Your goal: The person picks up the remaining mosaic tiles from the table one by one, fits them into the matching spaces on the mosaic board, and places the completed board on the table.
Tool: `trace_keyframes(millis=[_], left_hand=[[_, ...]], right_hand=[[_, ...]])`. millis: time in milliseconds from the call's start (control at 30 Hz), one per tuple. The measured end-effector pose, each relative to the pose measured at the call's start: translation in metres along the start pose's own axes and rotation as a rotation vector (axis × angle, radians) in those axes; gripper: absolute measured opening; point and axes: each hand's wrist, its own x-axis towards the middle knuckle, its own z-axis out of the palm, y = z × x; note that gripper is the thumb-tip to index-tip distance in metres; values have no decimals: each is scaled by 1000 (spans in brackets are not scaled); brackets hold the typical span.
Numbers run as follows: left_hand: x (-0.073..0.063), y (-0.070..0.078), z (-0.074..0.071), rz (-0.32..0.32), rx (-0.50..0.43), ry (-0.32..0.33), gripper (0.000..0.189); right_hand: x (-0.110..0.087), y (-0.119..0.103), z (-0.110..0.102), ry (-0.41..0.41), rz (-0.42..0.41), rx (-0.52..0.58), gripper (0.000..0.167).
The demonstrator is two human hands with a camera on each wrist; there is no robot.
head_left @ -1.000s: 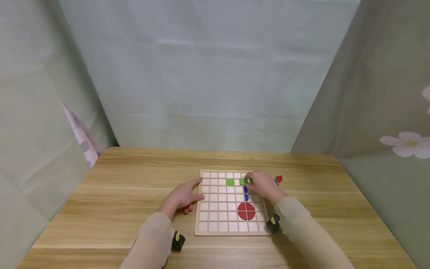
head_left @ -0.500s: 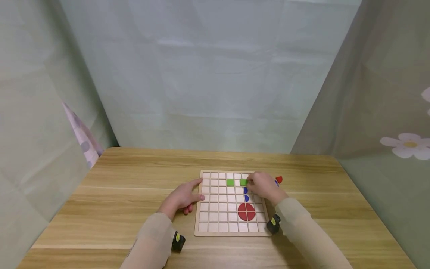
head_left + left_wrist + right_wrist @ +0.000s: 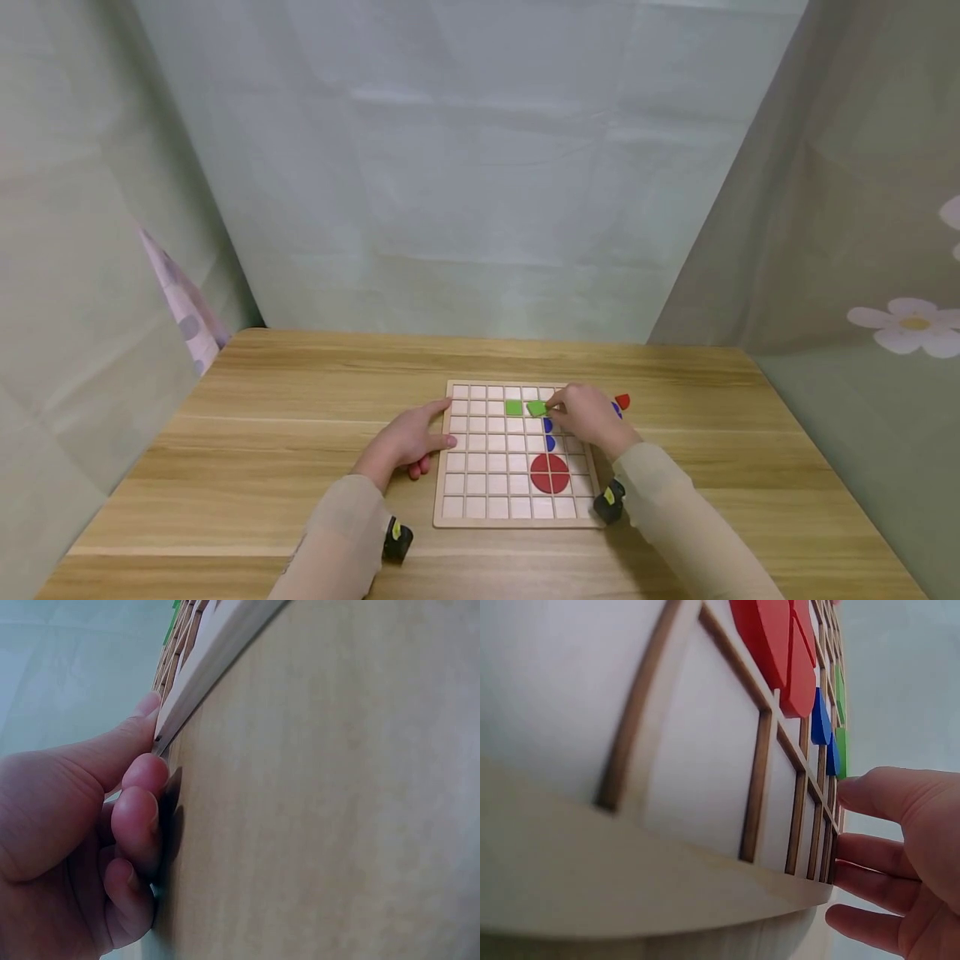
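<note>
Over the upper right of a wooden grid board [image 3: 517, 522], my right hand [image 3: 592, 414] pinches a green square tile [image 3: 537, 408] by its right edge. The tile lies turned slightly against the grid lines. One cell to its left, another green square [image 3: 513, 407] sits in the grid. Two blue half-round pieces [image 3: 551, 443] lie below the right fingertips. Thumb and index finger of my left hand [image 3: 401, 437] are spread along the board's left edge, touching it. In the left wrist view the remaining left fingers [image 3: 136, 817] bend loosely beside the rim.
Four quarter pieces form a red disc [image 3: 550, 473] in the lower right of the grid. A loose red piece [image 3: 623, 402] and a partly hidden blue piece [image 3: 617, 409] lie right of the board on the wooden table [image 3: 300, 367]. Curtains [image 3: 465, 167] stand behind.
The pinched green tile has shifted a little to the left and turned out of line with the grid. The right fingers moved slightly with it. My left hand stays put.
</note>
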Motion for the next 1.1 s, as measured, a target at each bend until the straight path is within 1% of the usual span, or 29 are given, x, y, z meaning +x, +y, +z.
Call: trace_keyframes(millis=[267, 433, 633, 733, 867, 933, 1100], left_hand=[[1, -1, 0, -6, -4, -4, 71], [2, -2, -1, -8, -3, -3, 71], [2, -2, 1, 8, -20, -11, 71], [1, -2, 1, 15, -15, -13, 71], [1, -2, 1, 13, -9, -7, 70], [1, -2, 1, 11, -8, -7, 71], [1, -1, 1, 9, -6, -11, 71]], right_hand=[[-1, -3, -1, -3, -22, -11, 13], [0, -4, -3, -30, -15, 25, 14], [1, -5, -9, -69, 16, 112, 28], [1, -6, -11, -76, 5, 125, 35], [3, -9, -10, -80, -18, 91, 39], [4, -11, -9, -84, -14, 70, 40], [5, -14, -6, -77, 8, 29, 35]])
